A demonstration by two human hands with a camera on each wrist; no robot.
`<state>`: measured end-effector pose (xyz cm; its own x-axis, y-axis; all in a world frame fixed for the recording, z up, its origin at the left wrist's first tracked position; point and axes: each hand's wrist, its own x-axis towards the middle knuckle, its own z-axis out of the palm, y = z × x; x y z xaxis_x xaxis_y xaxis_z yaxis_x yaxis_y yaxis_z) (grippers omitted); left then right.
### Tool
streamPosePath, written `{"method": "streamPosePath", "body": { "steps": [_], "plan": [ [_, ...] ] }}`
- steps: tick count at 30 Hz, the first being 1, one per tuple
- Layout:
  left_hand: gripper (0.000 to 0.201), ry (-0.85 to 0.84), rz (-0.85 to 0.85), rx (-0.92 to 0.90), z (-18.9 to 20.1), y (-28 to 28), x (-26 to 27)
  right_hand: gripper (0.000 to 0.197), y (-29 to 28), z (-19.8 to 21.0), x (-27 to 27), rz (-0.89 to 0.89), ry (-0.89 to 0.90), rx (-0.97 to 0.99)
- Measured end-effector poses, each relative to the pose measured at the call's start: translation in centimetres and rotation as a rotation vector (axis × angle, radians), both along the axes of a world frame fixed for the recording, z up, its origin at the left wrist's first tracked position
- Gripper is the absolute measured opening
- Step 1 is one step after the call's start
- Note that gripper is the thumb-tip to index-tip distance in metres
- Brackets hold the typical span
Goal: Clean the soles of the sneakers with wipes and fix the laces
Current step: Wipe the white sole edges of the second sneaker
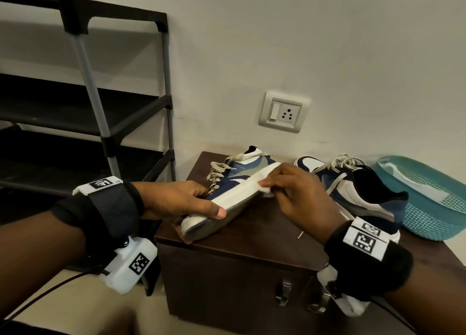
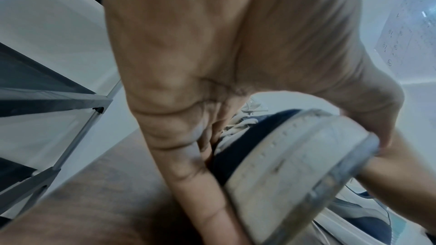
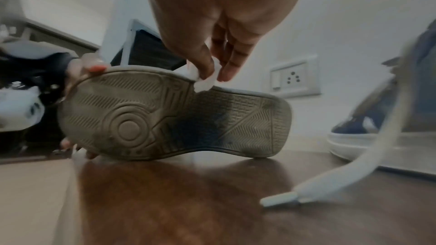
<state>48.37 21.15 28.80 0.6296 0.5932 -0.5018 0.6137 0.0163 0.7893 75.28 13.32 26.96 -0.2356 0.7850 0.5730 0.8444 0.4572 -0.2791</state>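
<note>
A blue and white sneaker (image 1: 234, 183) lies tipped on its side on the dark wooden cabinet (image 1: 252, 254), its grey treaded sole (image 3: 169, 118) facing me. My left hand (image 1: 181, 201) grips the toe end (image 2: 295, 165), thumb on the white sole edge and fingers on the upper. My right hand (image 1: 297, 193) pinches a small white wipe (image 1: 264, 184) against the sole's rim at mid-length; the wipe (image 3: 205, 79) sits between thumb and fingers. The second sneaker (image 1: 358, 191) stands upright to the right, its loose lace (image 3: 330, 174) trailing on the cabinet top.
A teal plastic basket (image 1: 433, 208) sits at the cabinet's right end, behind the second sneaker. A black shoe rack (image 1: 100, 107) stands to the left against the wall. A wall socket (image 1: 283, 111) is behind the shoes. Metal latches (image 1: 283, 294) hang on the cabinet front.
</note>
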Motion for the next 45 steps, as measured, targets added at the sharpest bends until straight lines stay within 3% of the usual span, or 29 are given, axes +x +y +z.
{"method": "streamPosePath", "body": {
  "steps": [5, 8, 10, 12, 16, 21, 29, 34, 39, 45],
  "plan": [
    [0.079, -0.005, 0.003, 0.01, -0.2, 0.0, 0.2, 0.027, 2.5, 1.9, 2.8, -0.271, 0.004, -0.151],
    [0.077, 0.004, -0.003, 0.012, -0.1, 0.1, 0.2, 0.03, 1.6, 2.3, 1.2, -0.148, 0.117, -0.108],
    [0.068, 0.005, -0.006, 0.011, -0.1, 0.1, 0.3, 0.031, 0.3, 1.7, -0.7, 0.012, 0.126, -0.12],
    [0.067, 0.0, -0.008, 0.011, -0.1, 0.0, 0.2, 0.031, 0.0, 1.0, -0.9, 0.049, 0.112, -0.104],
    [0.08, -0.025, -0.007, 0.015, -0.1, -0.1, 0.3, 0.031, 2.1, 0.5, 2.4, -0.138, 0.036, -0.081],
    [0.081, -0.034, -0.015, 0.034, 0.0, -0.3, 0.4, 0.025, 3.7, 1.5, 4.8, -0.372, 0.03, -0.243],
    [0.08, -0.021, -0.023, 0.051, 0.0, -0.2, 0.3, 0.034, 0.6, 1.5, -0.6, 0.0, 0.135, -0.17],
    [0.078, -0.021, -0.016, 0.035, 0.1, -0.3, 0.4, 0.034, 3.9, 1.5, 2.7, -0.105, 0.005, -0.138],
    [0.086, -0.005, -0.015, 0.058, 0.1, -0.3, 0.3, 0.032, 5.7, 1.9, 3.8, -0.303, 0.009, -0.222],
    [0.067, 0.01, -0.016, 0.045, 0.4, -0.4, 0.4, 0.029, 1.1, 1.9, -1.8, -0.086, 0.082, -0.161]
  ]
}}
